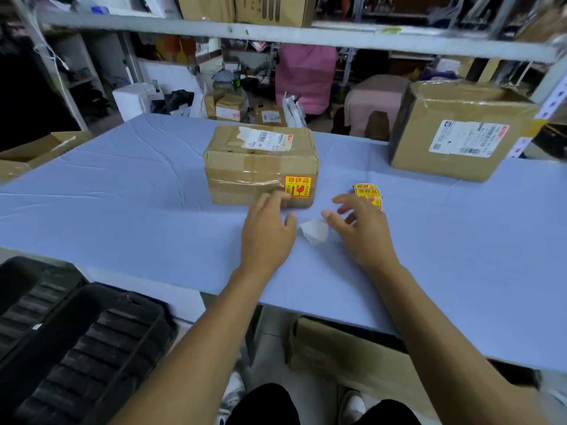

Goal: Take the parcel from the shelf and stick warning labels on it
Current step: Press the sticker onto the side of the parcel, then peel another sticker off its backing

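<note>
A taped cardboard parcel (260, 165) stands in the middle of the blue table (122, 185). A yellow and red warning label (298, 187) is stuck on its near face at the right, and a white shipping label lies on its top. My left hand (266, 231) hovers just in front of the parcel, fingers apart, holding nothing. My right hand (360, 231) is spread open over the table, its fingertips reaching a small stack of loose warning labels (369, 193). A crumpled white backing paper (314, 231) lies between the hands.
A bigger cardboard box (454, 133) with a shipping label stands at the back right. A black ribbed case (70, 342) sits low at the left. Shelf rails cross overhead, and more boxes and clutter lie beyond the table's far edge. Another carton sits under the table.
</note>
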The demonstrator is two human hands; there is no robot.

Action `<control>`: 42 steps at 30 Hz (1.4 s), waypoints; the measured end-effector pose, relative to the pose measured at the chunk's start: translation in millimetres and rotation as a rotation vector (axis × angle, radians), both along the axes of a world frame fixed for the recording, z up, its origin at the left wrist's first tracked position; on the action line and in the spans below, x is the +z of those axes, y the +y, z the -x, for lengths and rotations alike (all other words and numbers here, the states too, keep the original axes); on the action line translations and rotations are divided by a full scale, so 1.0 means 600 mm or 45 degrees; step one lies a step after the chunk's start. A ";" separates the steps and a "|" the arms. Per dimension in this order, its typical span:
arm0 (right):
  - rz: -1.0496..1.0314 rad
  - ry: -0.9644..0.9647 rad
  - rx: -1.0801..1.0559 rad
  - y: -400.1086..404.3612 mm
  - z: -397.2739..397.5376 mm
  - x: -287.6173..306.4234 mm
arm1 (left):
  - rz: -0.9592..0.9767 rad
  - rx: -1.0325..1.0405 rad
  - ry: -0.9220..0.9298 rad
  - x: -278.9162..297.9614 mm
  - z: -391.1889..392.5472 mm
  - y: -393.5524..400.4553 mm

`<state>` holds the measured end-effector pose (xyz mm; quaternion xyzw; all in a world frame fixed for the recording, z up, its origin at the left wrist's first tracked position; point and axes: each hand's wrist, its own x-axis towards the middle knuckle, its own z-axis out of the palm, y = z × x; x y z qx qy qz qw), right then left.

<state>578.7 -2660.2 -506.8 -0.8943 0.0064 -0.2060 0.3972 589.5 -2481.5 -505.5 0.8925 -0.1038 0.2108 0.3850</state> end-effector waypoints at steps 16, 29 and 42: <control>0.067 0.067 0.144 0.017 0.116 0.020 | -0.104 -0.290 0.234 0.006 0.086 -0.031; 0.160 0.109 0.246 0.024 0.121 0.026 | 0.252 -0.297 0.283 0.011 0.093 -0.017; 0.157 0.165 0.299 0.025 0.117 0.017 | 0.390 -0.197 0.286 0.016 0.094 -0.013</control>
